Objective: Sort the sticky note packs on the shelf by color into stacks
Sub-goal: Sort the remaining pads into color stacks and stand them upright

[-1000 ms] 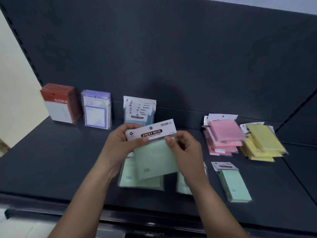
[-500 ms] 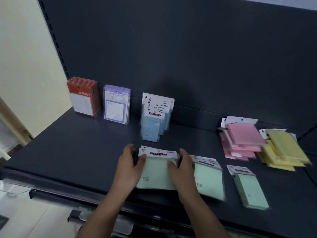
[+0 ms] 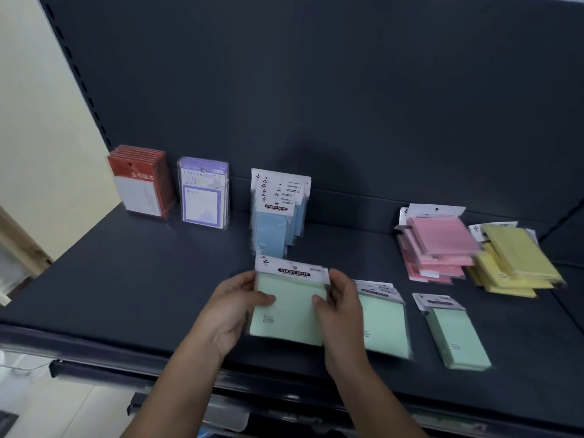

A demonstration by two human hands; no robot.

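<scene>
Lowered since a second ago: green pack was in mid-air and now lies flat near the front edge of the shelf, same spot as half a second ago

Grip: left hand on its left edge, right hand on its right edge. Each thumb lies across the green face and the other fingers curl at the sides, so both hands hold the pack between them.

Long axis runs away from the person, white header at the far end. More green packs under it? Blurred, cannot tell.

Just right of the pack, partly hidden by the right hand: green pile, same heading. Further right, apart: narrow green pack.

Judgement: right hand is nearer both, so the next fetch falls to it.

Behind the pack: blue packs, upright. Far right of it, at the back: pink stack and yellow stack, side by side
</scene>
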